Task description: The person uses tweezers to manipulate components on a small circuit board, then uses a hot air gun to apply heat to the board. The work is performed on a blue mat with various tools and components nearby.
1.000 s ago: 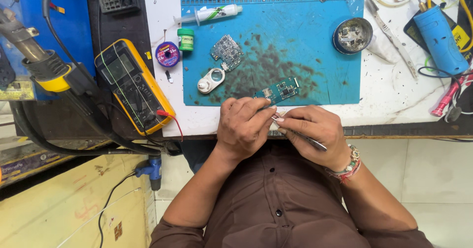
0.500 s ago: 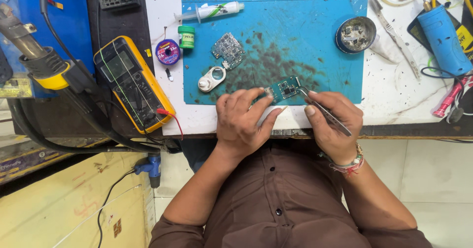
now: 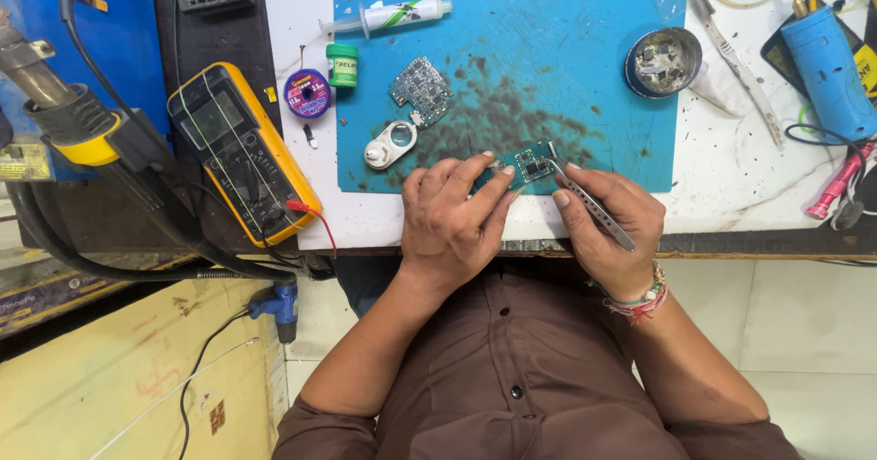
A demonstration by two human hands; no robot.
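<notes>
The left hand (image 3: 454, 218) pins a small green circuit board (image 3: 528, 163) with its fingertips at the near edge of the blue work mat (image 3: 585, 76). The right hand (image 3: 607, 222) is closed around metal tweezers (image 3: 589, 202), tips touching the board's right end. A second board (image 3: 420, 90) lies farther up the mat, a yellow multimeter (image 3: 242, 154) well to the left.
</notes>
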